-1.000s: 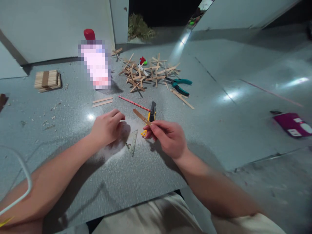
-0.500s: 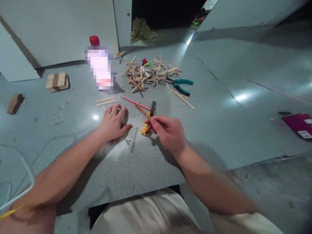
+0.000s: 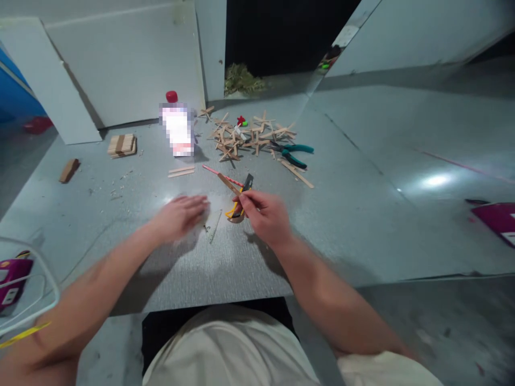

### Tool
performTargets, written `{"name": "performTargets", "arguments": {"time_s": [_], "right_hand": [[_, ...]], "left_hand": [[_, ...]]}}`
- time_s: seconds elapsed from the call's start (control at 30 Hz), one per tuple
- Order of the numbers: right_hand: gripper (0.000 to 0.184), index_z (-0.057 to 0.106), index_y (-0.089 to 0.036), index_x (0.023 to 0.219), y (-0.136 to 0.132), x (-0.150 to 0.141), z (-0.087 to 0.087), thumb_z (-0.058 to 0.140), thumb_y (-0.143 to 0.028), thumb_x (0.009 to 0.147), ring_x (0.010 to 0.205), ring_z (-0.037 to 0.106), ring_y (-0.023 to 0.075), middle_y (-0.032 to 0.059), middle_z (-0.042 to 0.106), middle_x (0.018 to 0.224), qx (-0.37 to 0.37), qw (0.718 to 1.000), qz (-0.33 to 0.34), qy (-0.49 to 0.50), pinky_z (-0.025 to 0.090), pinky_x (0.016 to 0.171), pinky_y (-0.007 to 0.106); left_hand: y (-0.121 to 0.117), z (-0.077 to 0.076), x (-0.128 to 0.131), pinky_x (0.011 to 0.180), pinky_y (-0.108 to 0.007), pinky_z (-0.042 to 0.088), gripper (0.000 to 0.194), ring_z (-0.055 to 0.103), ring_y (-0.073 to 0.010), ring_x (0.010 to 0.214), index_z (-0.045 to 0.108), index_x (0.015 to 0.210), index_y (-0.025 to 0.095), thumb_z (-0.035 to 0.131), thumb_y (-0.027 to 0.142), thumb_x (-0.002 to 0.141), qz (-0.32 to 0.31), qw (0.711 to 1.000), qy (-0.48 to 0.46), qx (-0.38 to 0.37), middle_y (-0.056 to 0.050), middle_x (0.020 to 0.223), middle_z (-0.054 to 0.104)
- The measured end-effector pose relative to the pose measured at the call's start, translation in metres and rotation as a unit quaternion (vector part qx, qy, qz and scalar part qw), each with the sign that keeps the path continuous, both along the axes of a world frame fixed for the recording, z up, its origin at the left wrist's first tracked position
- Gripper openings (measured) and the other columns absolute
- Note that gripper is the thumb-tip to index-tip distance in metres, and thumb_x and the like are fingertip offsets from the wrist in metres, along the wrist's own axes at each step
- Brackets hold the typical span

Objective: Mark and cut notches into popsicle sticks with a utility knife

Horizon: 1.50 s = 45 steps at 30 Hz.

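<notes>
My right hand (image 3: 267, 217) pinches a flat wooden craft stick (image 3: 227, 183) between thumb and fingers, its free end slanting up to the left. Just under these fingers is a yellow and black utility knife (image 3: 244, 186); whether the fingers touch it I cannot tell. A red patterned pencil (image 3: 212, 170) lies behind the stick. To the left, my left hand (image 3: 179, 217) is blurred, fingers stretched to the right with nothing visible in them. Between the hands a clear set square (image 3: 215, 227) lies on the table.
Two loose sticks (image 3: 181, 172) lie beyond my left hand. Farther back are a pile of crossed sticks (image 3: 231, 139), teal-handled pliers (image 3: 295, 153), a blurred-out bottle with a red cap (image 3: 171, 96), a banded stick bundle (image 3: 122, 146) and a brown block (image 3: 70, 170). White panels (image 3: 129, 75) stand behind.
My left hand has lifted or slid slightly away from the set square, its fingers now pointing right. My right hand keeps the craft stick. The whole view has shifted with the head.
</notes>
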State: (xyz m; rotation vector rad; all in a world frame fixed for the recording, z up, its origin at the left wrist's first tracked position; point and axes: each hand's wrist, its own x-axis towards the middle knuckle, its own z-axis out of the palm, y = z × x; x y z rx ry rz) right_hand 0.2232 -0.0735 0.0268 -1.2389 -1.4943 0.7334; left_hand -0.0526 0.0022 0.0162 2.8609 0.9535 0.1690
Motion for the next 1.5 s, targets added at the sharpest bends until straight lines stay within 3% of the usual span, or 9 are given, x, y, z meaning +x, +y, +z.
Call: {"name": "performTargets", "arguments": {"time_s": [0.2,0.5,0.67,0.8,1.03,1.23,1.33,1.4,1.5], "right_hand": [[0.039,0.076,-0.021,0.092,-0.003,0.002,0.0,0.055,-0.052,0.104,0.062,0.068,0.0153,0.0034,0.076,0.073,0.013,1.0,0.005,0.001,0.053,0.059,0.029],[0.039,0.076,-0.023,0.088,-0.008,-0.001,0.004,0.057,-0.052,0.104,0.064,0.072,0.0165,0.0035,0.077,0.073,0.031,0.999,0.012,-0.005,0.056,0.061,0.029],[0.035,0.075,-0.023,0.086,-0.011,0.0,0.007,0.057,-0.047,0.104,0.065,0.073,0.0174,0.004,0.078,0.074,0.041,0.999,0.018,-0.01,0.057,0.061,0.029],[0.031,0.075,-0.024,0.085,-0.014,0.001,0.011,0.058,-0.043,0.103,0.068,0.074,0.0184,0.0038,0.078,0.075,0.047,0.998,0.02,-0.023,0.055,0.063,0.031],[0.029,0.075,-0.025,0.088,-0.015,0.002,0.012,0.057,-0.04,0.104,0.071,0.075,0.0191,0.0039,0.079,0.077,0.054,0.997,0.025,-0.045,0.055,0.066,0.032],[0.028,0.074,-0.023,0.089,-0.014,0.0,0.009,0.055,-0.036,0.105,0.071,0.074,0.019,0.0042,0.078,0.076,0.047,0.996,0.044,-0.065,0.053,0.068,0.031],[0.029,0.074,-0.022,0.086,-0.014,-0.003,0.007,0.054,-0.035,0.104,0.066,0.07,0.0176,0.0034,0.076,0.073,0.039,0.993,0.07,-0.087,0.047,0.063,0.03],[0.028,0.074,-0.021,0.085,-0.013,-0.004,0.006,0.055,-0.032,0.103,0.063,0.067,0.0163,0.0028,0.074,0.072,0.032,0.99,0.09,-0.105,0.043,0.061,0.029],[0.027,0.073,-0.02,0.082,-0.011,-0.006,0.004,0.056,-0.029,0.101,0.063,0.062,0.015,0.0015,0.069,0.068,0.016,0.983,0.12,-0.137,0.037,0.061,0.029]], "left_hand": [[-0.027,-0.008,0.013,0.132,-0.048,0.029,0.067,0.038,-0.0297,0.16,0.041,0.164,0.013,0.035,0.053,0.111,-0.045,0.995,0.057,-0.066,-0.015,0.17,0.04],[-0.021,-0.009,-0.012,0.132,-0.048,0.03,0.059,0.033,-0.0286,0.162,0.044,0.163,0.021,0.039,0.048,0.111,0.004,0.997,0.06,-0.054,-0.01,0.172,0.039],[0.002,-0.01,-0.07,0.119,-0.062,0.046,0.049,0.055,-0.0332,0.142,0.058,0.146,0.019,0.066,0.042,0.104,0.154,0.987,0.045,0.031,-0.014,0.156,0.055],[0.008,-0.005,-0.105,0.109,-0.055,0.055,0.044,0.062,-0.0299,0.13,0.061,0.141,0.019,0.068,0.039,0.103,0.27,0.957,0.028,0.096,-0.013,0.147,0.059],[-0.013,-0.015,-0.075,0.113,-0.058,0.052,0.051,0.06,-0.0315,0.135,0.059,0.145,0.02,0.069,0.044,0.101,0.103,0.994,0.035,0.022,-0.013,0.152,0.057],[-0.003,-0.002,-0.084,0.109,-0.052,0.055,0.037,0.062,-0.0278,0.129,0.063,0.137,0.023,0.066,0.039,0.104,0.25,0.958,-0.041,0.131,-0.012,0.147,0.06],[-0.018,0.007,-0.068,0.109,-0.051,0.056,0.033,0.066,-0.0265,0.125,0.067,0.132,0.021,0.066,0.039,0.104,0.215,0.968,-0.065,0.116,-0.011,0.144,0.064],[-0.034,0.012,-0.048,0.095,-0.038,0.062,0.023,0.075,-0.0217,0.106,0.074,0.123,0.028,0.06,0.034,0.106,0.19,0.974,-0.087,0.092,-0.007,0.131,0.074],[-0.053,0.019,-0.017,0.089,-0.035,0.064,0.048,0.074,-0.0236,0.114,0.054,0.152,0.026,0.06,0.038,0.105,0.2,0.965,-0.144,0.09,-0.013,0.144,0.067]]}}
